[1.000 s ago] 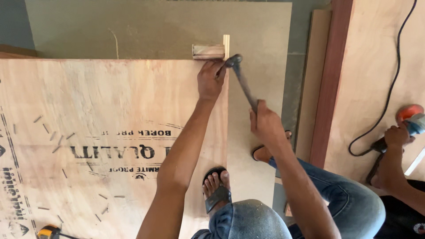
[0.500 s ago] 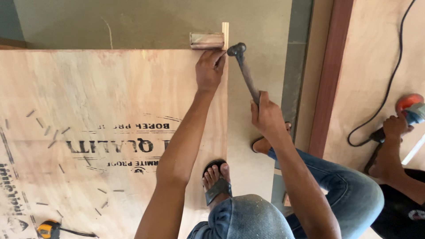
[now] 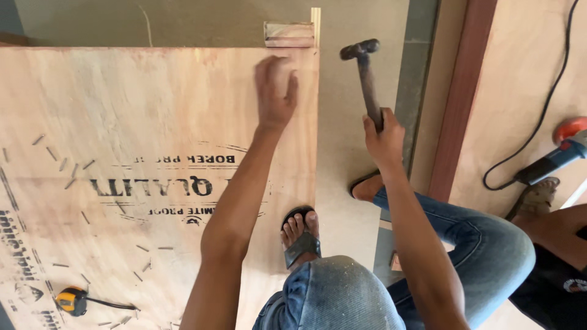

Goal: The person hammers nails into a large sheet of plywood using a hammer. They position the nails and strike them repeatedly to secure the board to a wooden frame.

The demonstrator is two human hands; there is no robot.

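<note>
A hammer (image 3: 365, 73) is held in the right hand (image 3: 384, 131), gripped tight low on the handle, with its dark head lifted in the air beside the plywood sheet (image 3: 122, 122). The left hand (image 3: 275, 91) is laid flat on the top corner of the sheet — fingers together, nothing held in it. Just past that corner a small wood block (image 3: 288, 34) is set against a thin upright strip (image 3: 315, 27). Little nails (image 3: 73, 160) are scattered over the sheet, and a yellow tape measure (image 3: 72, 300) is lying near the bottom edge. The work looks only partly done — no nail can be seen in the block.
</note>
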